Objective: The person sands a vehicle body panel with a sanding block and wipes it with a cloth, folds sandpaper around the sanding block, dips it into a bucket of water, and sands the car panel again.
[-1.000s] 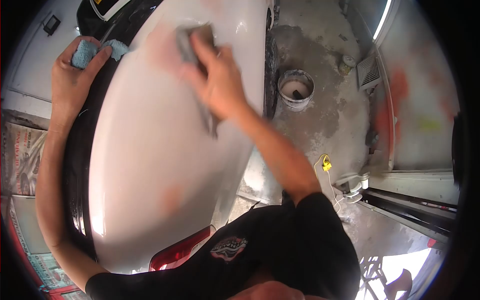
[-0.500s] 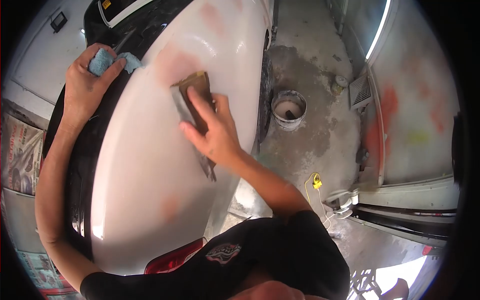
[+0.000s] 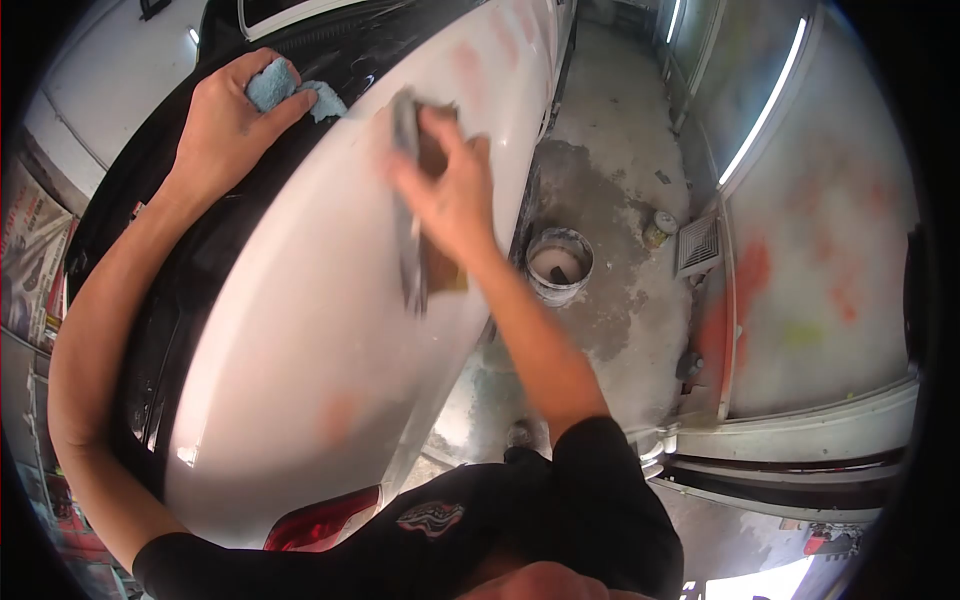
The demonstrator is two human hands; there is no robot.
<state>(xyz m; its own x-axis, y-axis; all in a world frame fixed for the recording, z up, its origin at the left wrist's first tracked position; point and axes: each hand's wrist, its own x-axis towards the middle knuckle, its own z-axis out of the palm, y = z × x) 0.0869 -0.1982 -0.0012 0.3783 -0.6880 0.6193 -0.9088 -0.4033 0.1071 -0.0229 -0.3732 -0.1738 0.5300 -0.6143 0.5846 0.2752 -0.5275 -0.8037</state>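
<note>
Sandpaper point(image 3: 430, 158) held under the right hand point(image 3: 455, 195), against the white panel point(image 3: 300, 330), showing between thumb and forefinger and jutting past the palm; blue cloth point(image 3: 272, 85) clutched in the left hand point(image 3: 228, 122).

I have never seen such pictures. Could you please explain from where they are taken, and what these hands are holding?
There is no machine, only a person's bare hands. One camera, worn on the head, looks forward and down.

The left hand holds a blue cloth over the dark part of the car. The right hand holds a grey and brown pad at the white panel; blur hides its details.

Pinkish patches show on the panel. A bucket stands on the floor beside the car.
</note>
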